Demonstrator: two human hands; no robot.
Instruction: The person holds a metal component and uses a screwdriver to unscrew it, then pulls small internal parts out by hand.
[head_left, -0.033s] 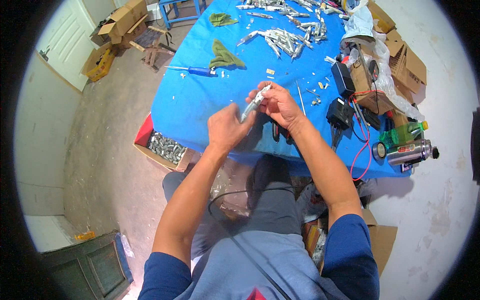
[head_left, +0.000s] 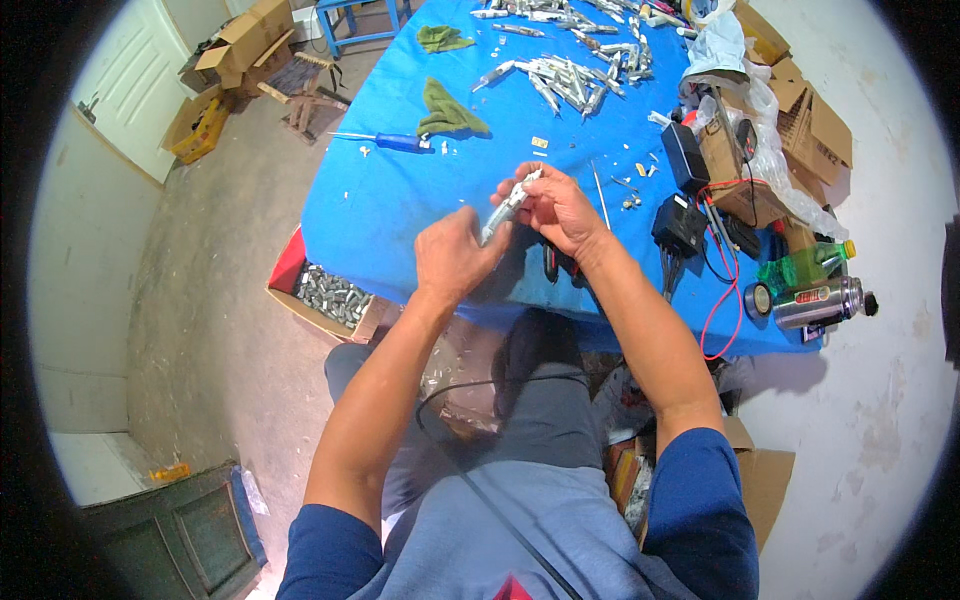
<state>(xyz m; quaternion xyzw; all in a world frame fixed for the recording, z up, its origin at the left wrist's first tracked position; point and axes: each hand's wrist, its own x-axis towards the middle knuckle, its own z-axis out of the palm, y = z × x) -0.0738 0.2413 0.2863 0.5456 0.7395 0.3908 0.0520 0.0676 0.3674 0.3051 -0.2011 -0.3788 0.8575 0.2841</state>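
Observation:
Over the near part of the blue-covered table, both my hands hold one slim grey-and-white pen-shaped piece, tilted with its white end up and to the right. My left hand is closed round its lower end. At the upper end, the fingers of my right hand pinch the white tip; what exactly they grip there is too small to tell. Beneath the right hand lies a tool with red-and-black handles, partly hidden. A thin metal rod lies just right of that hand.
A blue-handled screwdriver and green cloths lie to the left. Similar slim pieces are heaped at the back. Right: black adapters, red cable, green bottle, steel flask. A box of small grey parts stands below the left edge.

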